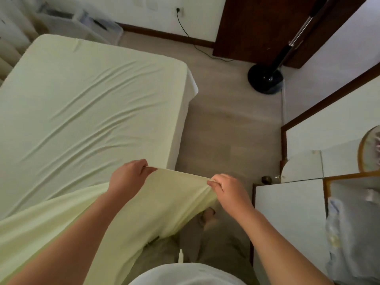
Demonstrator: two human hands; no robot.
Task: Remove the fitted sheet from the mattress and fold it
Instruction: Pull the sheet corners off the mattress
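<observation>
— Bedroom floor [226,124] beside the mattress [178,128]: where's the fitted sheet [82,103]?

— Mostly on it; near corner lifted. Left hand [127,177] and right hand [228,189] both pinch its hem, stretched taut.

— Handling?

— Probably light, soft, stretchy; take hold along the elastic edge.

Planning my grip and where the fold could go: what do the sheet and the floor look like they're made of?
Fitted sheet: pale yellow-green thin fabric, matte, probably cotton or a knit; it wrinkles softly and pulls taut between the left hand and right hand. Floor: light plank-pattern laminate or wood, smooth with low sheen; which one can't be told.
</observation>
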